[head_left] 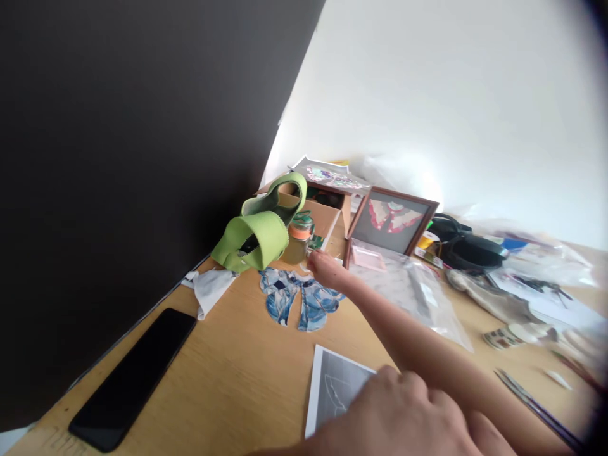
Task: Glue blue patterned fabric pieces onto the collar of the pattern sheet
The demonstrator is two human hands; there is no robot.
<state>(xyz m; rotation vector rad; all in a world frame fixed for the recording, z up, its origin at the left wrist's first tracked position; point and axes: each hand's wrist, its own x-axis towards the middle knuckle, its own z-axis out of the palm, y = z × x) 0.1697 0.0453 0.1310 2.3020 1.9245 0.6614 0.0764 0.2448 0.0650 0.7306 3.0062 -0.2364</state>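
Note:
My right hand [326, 268] reaches forward from the right, fingers curled together beside a glass jar [296, 246] with an orange band and green top. Whatever lies between its fingertips is too small to make out. Just below that hand lies a flat blue-and-white, butterfly-shaped piece [313, 309] with scalloped edges. In the foreground my left hand [399, 415] is blurred, back upward, its fingertips hidden. It covers part of a printed sheet [327, 380] showing a pale outline on grey.
Left are a black phone [135, 377], white cloth [213, 290] and green zigzag-edged strip [261, 240]. A cardboard box [323, 218] and framed pink-and-white piece [394, 218] stand behind. Clear plastic [427, 297], a black case [475, 253] and tweezers-like tool [536, 405] lie right.

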